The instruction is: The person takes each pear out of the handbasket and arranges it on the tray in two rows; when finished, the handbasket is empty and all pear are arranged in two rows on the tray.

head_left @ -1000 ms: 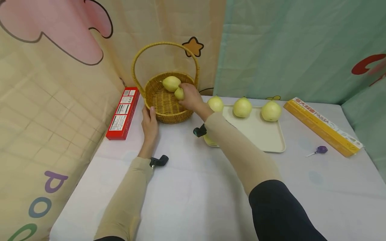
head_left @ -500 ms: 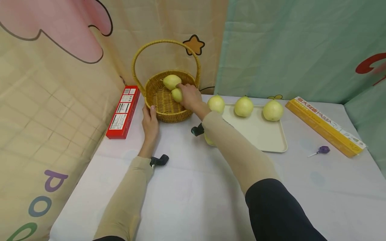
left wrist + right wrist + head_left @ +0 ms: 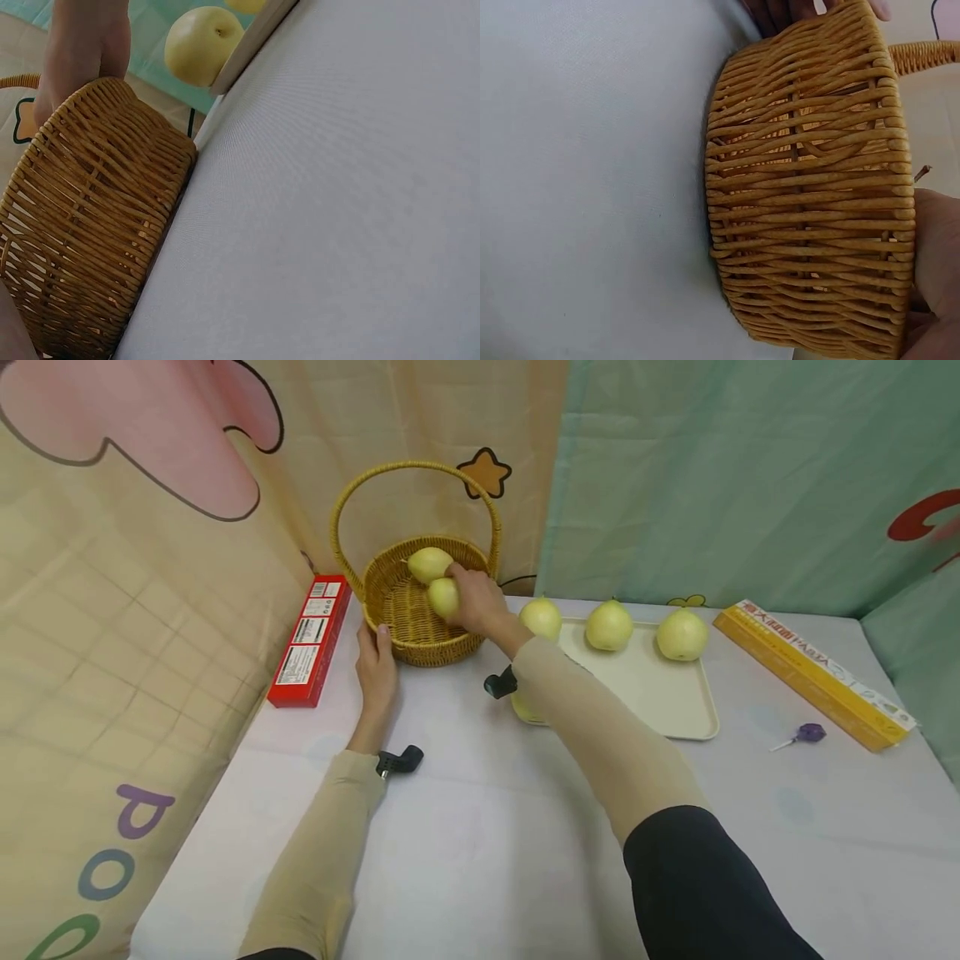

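A round wicker basket (image 3: 408, 610) with a tall arched handle stands at the back left of the table. My left hand (image 3: 377, 672) grips its near left side, thumb at the rim and fingers against the outer wall. Reaching over the right rim, my right hand (image 3: 480, 602) holds a pale yellow pear (image 3: 443, 599) low inside. Its fingertips are partly hidden behind the fruit. Another pear (image 3: 430, 565) lies against it, farther back in the basket. The right wrist view shows the woven wall (image 3: 810, 187) and a stem above the rim, the fruit itself hidden.
Right of the basket, a cream tray (image 3: 675, 702) bears several pears, one (image 3: 525, 706) partly behind my right sleeve. A red box (image 3: 309, 643) lies left of the basket. At the right are a yellow box (image 3: 813, 677) and a purple lollipop (image 3: 810, 732).
The pear at my right hand has shifted slightly left and more of it shows. My right hand stays over the basket's right rim. The left hand keeps its grip on the basket.
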The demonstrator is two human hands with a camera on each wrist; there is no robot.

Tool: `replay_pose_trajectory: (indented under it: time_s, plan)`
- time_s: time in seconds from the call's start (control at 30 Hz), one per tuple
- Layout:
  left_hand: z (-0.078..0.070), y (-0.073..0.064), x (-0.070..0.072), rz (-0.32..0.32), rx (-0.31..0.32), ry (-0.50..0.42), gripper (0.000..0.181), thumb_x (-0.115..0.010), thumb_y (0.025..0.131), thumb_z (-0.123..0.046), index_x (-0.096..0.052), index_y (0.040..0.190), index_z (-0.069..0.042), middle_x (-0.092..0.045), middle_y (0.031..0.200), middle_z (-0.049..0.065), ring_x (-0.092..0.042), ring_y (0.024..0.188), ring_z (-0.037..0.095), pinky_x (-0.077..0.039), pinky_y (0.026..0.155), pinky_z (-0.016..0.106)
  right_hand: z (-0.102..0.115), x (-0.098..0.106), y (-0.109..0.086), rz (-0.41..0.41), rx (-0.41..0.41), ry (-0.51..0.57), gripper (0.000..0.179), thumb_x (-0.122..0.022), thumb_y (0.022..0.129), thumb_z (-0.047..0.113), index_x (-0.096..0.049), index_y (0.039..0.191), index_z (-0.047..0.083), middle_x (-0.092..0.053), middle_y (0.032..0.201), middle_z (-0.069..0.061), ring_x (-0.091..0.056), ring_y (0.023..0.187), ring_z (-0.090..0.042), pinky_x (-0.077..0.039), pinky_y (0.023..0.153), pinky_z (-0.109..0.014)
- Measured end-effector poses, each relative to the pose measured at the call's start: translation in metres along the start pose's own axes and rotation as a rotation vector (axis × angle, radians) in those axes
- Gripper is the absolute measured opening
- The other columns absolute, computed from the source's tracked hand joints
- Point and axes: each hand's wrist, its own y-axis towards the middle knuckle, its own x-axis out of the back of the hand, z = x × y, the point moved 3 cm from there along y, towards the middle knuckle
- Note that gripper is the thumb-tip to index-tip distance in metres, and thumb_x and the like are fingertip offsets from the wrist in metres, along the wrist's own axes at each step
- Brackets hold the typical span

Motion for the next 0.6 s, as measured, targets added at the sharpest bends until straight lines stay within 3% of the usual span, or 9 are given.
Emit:
replay_pose_trajectory:
  time_s: [0.3,0.6]
  plan:
    - [-0.002,0.000,0.003,-0.015,0.008,0.010,0.065,-0.035,0.113,-0.052,-0.025,0.168,-0.017,-0.037,0.170,0.006,-0.033,0.157,0.021,-0.026,0.130,0.041,0.000,0.032,-0.021,-0.094,0.073,0.202,0.072,-0.087,0.083,0.028,-0.054,0.146,0.013,-0.067,0.136,-0.013,-0.063,0.118,-0.033,-0.054,0.099,-0.046]
    - [0.001,0.002,0.006,-0.006,0.004,0.010,0.065,-0.035,0.113,-0.052,-0.025,0.167,-0.016,-0.038,0.169,0.005,-0.034,0.156,0.020,-0.027,0.129,0.041,-0.005,0.059,-0.049,-0.152,0.060,0.309,0.072,-0.087,0.079,0.035,-0.057,0.141,0.014,-0.067,0.137,-0.011,-0.064,0.120,-0.029,-0.054,0.096,-0.046]
